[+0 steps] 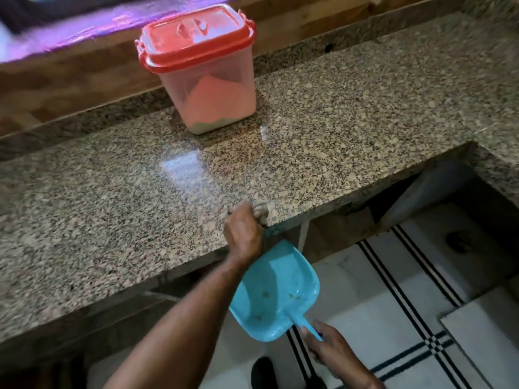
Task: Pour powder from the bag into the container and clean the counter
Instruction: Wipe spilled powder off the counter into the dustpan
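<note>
The translucent container (213, 94) with a red lid (196, 37) clipped on stands at the back of the granite counter (112, 206); pale powder shows at its bottom. My left hand (243, 234) rests at the counter's front edge, fingers curled around a small greyish object (260, 214) that is too blurred to name. Just below that edge a blue dustpan (276, 290) is tilted up, with a few crumbs in it. My right hand (328, 350) grips its handle (307, 328). No bag is in view.
A wooden ledge (70, 80) with a purple strip runs behind the counter. The counter turns a corner at the right (494, 108). Below is a white tiled floor with dark stripes (407, 276) and an open space under the counter.
</note>
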`<state>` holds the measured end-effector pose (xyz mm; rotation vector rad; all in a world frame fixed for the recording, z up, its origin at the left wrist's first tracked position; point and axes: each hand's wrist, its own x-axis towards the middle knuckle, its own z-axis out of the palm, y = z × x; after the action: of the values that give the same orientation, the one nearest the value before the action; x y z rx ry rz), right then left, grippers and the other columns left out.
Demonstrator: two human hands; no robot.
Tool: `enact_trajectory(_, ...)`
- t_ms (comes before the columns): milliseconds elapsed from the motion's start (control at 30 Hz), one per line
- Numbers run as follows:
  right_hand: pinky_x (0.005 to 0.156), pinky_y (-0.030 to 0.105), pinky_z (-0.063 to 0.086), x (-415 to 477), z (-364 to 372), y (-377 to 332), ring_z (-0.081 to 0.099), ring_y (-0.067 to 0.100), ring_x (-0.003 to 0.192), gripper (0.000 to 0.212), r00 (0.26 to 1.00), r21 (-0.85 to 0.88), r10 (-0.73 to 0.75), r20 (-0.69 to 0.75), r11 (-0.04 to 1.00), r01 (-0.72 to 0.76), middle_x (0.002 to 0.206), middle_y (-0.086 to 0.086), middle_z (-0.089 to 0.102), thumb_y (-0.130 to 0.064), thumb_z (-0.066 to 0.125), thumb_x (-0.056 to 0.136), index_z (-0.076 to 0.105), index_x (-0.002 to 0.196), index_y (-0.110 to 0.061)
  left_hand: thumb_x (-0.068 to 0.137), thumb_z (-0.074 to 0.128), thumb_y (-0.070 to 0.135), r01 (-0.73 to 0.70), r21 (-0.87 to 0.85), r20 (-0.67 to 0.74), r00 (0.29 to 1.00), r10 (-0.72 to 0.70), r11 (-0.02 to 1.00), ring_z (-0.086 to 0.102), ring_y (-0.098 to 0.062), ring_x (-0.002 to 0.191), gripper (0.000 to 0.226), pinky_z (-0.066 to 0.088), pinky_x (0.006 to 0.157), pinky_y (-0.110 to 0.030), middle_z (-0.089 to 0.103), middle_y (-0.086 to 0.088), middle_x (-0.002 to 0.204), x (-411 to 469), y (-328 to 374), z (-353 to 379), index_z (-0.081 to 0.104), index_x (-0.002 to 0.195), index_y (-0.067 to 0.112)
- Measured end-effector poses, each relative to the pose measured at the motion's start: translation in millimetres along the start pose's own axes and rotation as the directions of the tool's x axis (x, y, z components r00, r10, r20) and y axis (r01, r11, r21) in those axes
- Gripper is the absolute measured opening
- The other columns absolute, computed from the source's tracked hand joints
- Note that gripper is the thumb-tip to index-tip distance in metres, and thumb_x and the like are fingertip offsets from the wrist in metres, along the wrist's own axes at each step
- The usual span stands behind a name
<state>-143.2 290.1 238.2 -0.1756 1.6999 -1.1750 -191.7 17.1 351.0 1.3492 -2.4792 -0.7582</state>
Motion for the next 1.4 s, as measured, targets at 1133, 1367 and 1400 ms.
enact_trajectory(1133, 0.062, 0.025, 0.042, 6.3, -10.8, 16.6, 0.053, 0.006, 0.064, 0.053, 0.998, 0.004, -0.042, -0.053, 0.999, 0.042, 0.069, -0.013, 0.052, -0.063, 0.065, 0.086, 0.072, 0.111, -0.016, 0.105, 0.053, 0.024, -0.109, -0.231, 0.026, 0.993, 0.118, 0.967, 0.065, -0.002, 0.073, 0.016, 0.053, 0.054, -0.018, 0.068, 0.010, 0.089, 74.9, 14.5, -1.6, 0.061, 0.092, 0.021)
enact_trajectory(1367, 0.061, 0.026, 0.040, -7.2, -18.3, 16.9, 0.051, 0.007, 0.063, 0.054, 0.998, -0.026, -0.029, -0.059, 0.999, 0.027, 0.069, -0.011, 0.050, -0.067, 0.066, 0.088, 0.070, 0.102, -0.015, 0.108, 0.046, 0.022, -0.402, -0.101, 0.194, 0.889, 0.414, 0.910, 0.058, -0.014, 0.075, 0.020, 0.045, 0.062, -0.023, 0.060, 0.002, 0.086, 26.4, -7.4, 12.9, 0.053, 0.089, 0.021)
enact_trajectory(1400, 0.062, 0.027, 0.039, -7.5, -18.1, 15.9, 0.051, 0.008, 0.063, 0.057, 0.998, -0.024, -0.026, -0.063, 0.999, 0.024, 0.069, -0.010, 0.050, -0.068, 0.066, 0.087, 0.069, 0.104, -0.014, 0.109, 0.045, 0.022, -0.384, -0.129, 0.191, 0.895, 0.403, 0.914, 0.059, -0.013, 0.075, 0.020, 0.047, 0.059, -0.022, 0.061, 0.003, 0.087, 27.2, -11.8, 5.1, 0.053, 0.091, 0.021)
